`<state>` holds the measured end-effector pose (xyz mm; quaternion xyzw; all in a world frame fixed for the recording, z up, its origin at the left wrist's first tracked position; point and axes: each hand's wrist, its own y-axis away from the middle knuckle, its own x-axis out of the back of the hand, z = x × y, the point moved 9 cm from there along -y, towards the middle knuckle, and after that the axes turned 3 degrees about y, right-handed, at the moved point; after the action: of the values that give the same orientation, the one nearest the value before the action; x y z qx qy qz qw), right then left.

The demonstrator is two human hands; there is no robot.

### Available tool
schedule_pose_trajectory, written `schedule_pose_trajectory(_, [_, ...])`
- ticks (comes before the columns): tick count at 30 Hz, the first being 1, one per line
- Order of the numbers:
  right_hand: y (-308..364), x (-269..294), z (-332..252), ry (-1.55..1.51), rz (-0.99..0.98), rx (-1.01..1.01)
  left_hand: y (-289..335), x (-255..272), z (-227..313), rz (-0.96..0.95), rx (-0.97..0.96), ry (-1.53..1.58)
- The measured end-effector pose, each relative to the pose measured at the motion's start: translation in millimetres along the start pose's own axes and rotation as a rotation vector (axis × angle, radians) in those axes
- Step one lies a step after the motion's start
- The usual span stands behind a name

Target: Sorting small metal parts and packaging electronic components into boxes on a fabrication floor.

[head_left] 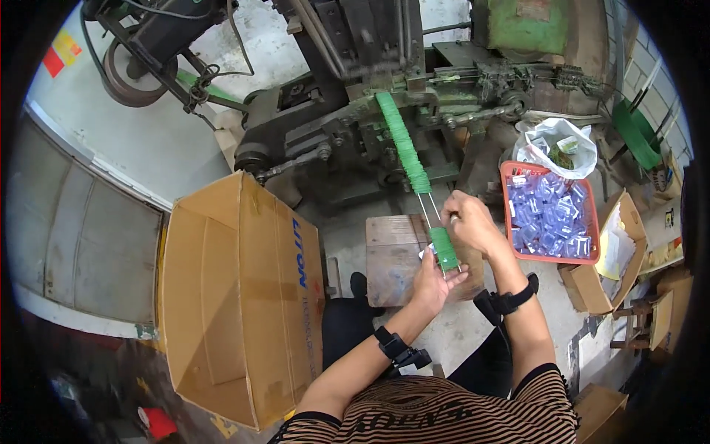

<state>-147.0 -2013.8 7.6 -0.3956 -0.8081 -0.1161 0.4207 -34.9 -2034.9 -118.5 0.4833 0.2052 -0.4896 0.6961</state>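
Two thin parallel metal rods (428,212) slope down from the machine toward me. A long row of thin green pieces (401,140) is packed along their upper part. Beyond a bare stretch of rod, a shorter green bunch (444,249) sits at the near end. My left hand (432,286) is closed around that bunch from below, with a small white item partly showing beside it. Just right of the rods, my right hand (475,223) is closed, fingers pinched together; what they hold is too small to make out.
A dark machine (325,118) stands ahead. On the left is a big open cardboard box (203,296). A wooden stool (388,277) is below my hands. On the right are a red basket (551,258) of clear plastic parts, a white bag (584,157) and a smaller box (584,292).
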Motion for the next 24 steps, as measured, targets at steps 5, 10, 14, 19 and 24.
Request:
schedule_pose_trajectory(5, [19.4, -17.5, 15.8, -0.331, -0.07, -0.067, -2.8, 9.6, 0.9, 0.043, 0.006, -0.011])
schedule_pose_trajectory(10, [47.7, -27.4, 21.2, -0.422, -0.06, -0.187, -3.1, 7.8, 11.1, 0.01, -0.031, -0.055])
schedule_pose_trajectory(14, [60.7, -13.2, 0.6, 0.006, 0.159, -0.071, -14.2, 4.8, 5.7, 0.083, 0.121, -0.145])
schedule_pose_trajectory(19, [88.9, 3.5, -16.8, 0.218, 0.228, -0.143, 14.1, -9.3, -9.0, 0.092, 0.219, -0.311])
schedule_pose_trajectory(24, [139.1, 21.8, 38.9, -0.417, 0.501, -0.307, 81.7, -29.0, -34.1, -0.207, 0.445, -0.379])
